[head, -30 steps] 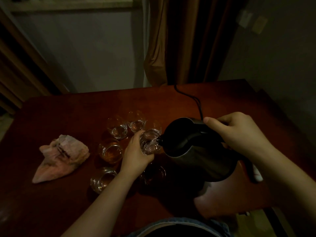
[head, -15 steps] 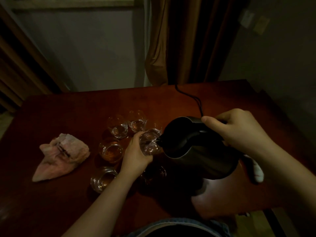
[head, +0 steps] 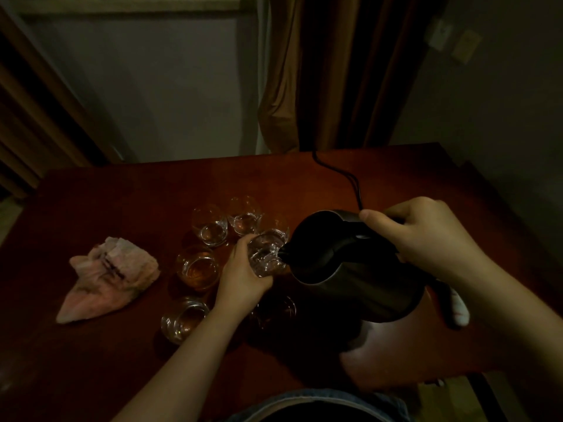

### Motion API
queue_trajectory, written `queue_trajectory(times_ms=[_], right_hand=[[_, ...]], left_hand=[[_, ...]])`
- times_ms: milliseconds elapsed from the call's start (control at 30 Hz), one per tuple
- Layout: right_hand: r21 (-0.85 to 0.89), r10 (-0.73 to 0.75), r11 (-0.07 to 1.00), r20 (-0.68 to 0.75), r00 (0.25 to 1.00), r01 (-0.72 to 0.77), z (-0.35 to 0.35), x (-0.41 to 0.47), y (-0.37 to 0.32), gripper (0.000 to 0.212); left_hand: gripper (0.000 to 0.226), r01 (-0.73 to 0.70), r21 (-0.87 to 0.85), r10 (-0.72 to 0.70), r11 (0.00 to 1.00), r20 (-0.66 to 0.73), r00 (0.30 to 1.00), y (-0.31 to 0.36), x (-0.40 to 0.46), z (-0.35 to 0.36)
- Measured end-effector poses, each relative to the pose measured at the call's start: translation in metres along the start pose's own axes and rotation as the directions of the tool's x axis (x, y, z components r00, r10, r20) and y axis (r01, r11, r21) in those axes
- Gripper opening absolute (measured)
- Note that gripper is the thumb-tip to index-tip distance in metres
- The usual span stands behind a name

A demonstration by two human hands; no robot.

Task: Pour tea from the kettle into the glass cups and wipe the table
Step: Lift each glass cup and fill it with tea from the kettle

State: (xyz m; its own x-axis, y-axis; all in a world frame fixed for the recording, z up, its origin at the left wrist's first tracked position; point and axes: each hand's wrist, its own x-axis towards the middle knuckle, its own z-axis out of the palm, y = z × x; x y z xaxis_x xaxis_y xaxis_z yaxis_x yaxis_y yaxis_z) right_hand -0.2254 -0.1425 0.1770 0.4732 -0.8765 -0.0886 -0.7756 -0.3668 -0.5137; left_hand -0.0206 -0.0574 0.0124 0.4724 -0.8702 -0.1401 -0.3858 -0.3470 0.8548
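Kettle [head: 350, 269] tipped over a hand-held glass cup [head: 266, 254]

Right hand [head: 426, 236] grips the kettle handle, spout at the rim of the cup pinched in the left hand [head: 243, 275]. Tipping further could overfill it, scalding fingers and spilling among the cups [head: 198, 266] left of the kettle on the counter [head: 122, 193].

A thin black power cord [head: 341, 175] snakes across the tabletop from the far edge and ends just behind the fingers [head: 426, 208] of the right hand [head: 426, 239]. Beyond those fingers hangs a heavy brown fabric curtain [head: 320, 71], with two pale rectangular wall plates [head: 466, 47] high to their right. A plain grey wall [head: 167, 86] rises well beyond the fingers [head: 240, 248] of the left hand [head: 243, 275], and dark wooden slats [head: 30, 102] stand far to their left.
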Motion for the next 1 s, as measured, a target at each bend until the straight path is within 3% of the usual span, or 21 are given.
queue_trajectory(times_ms=[267,533,667,800,1000], right_hand=[[0.077,0.039,0.996,-0.022,0.999,-0.037,0.008,-0.003,0.009,0.047],[0.326,0.169,0.934,-0.040,0.985,-0.147,0.023,-0.010,0.026,0.056],[0.424,0.241,0.883,-0.042,0.970,-0.201,0.032,-0.015,0.030,0.054],[0.456,0.254,0.868,-0.069,0.965,-0.196,0.034,-0.016,0.030,0.050],[0.498,0.286,0.841,-0.071,0.956,-0.214,0.034,-0.016,0.035,0.053]], left_hand=[[0.080,-0.018,-0.023,0.017,1.000,-0.037,0.999,-0.005,0.001,0.000],[0.085,-0.032,-0.018,0.032,0.999,-0.023,0.999,-0.005,0.006,-0.006],[0.091,-0.030,0.164,0.039,0.986,-0.052,0.998,-0.001,0.015,-0.014],[0.089,0.003,0.566,0.046,0.824,-0.073,0.996,-0.009,0.025,-0.021],[0.092,0.035,0.744,-0.018,0.667,-0.031,0.999,-0.013,0.030,-0.025]])
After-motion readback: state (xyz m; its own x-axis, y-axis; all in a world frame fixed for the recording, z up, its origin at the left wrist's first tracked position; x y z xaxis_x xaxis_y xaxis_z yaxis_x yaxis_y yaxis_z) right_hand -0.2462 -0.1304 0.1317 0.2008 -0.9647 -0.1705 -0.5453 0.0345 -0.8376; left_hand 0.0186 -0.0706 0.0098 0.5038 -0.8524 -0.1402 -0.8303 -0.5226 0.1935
